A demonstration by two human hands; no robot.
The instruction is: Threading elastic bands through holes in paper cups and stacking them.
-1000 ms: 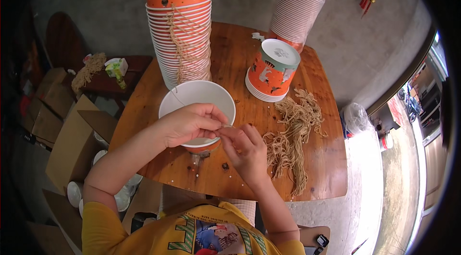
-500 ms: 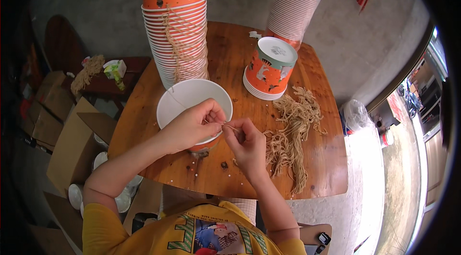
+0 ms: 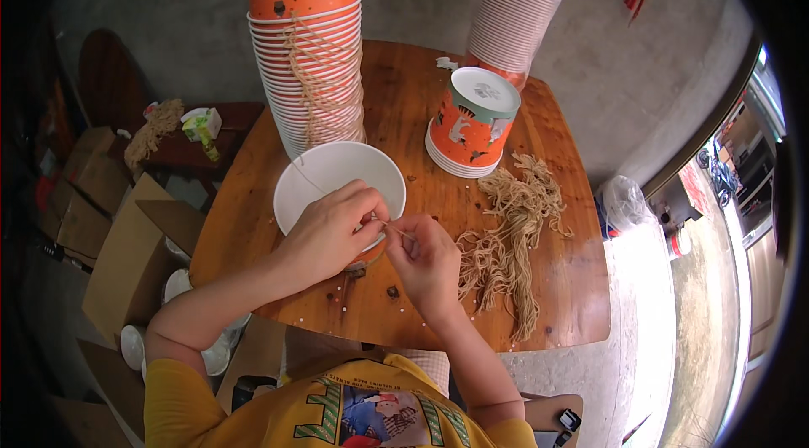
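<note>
A paper bucket [image 3: 297, 187], white inside and orange outside, stands mouth up near the front of the table. Over its near rim, my left hand [image 3: 341, 225] pinches a thin string [image 3: 310, 181], part of which lies across the bucket's inside. Close beside it, my right hand [image 3: 425, 258] is closed on the same string, fingertips almost touching the left ones. How the string runs between the fingertips is partly hidden. A tangled bundle of tan string [image 3: 514, 237] lies on the table to the right of my right hand.
A tall stack of orange buckets [image 3: 308, 77] draped with string rises behind the bucket. Upturned buckets [image 3: 472, 123] stand at the back right, before a wrapped, leaning stack [image 3: 516, 10]. An open cardboard box [image 3: 126, 254] sits left of the wooden table [image 3: 573, 296].
Both hands have shifted slightly, staying together at the bucket's near rim. The left fingers have curled down more, and the right hand has moved a little left. Both keep hold of the string.
</note>
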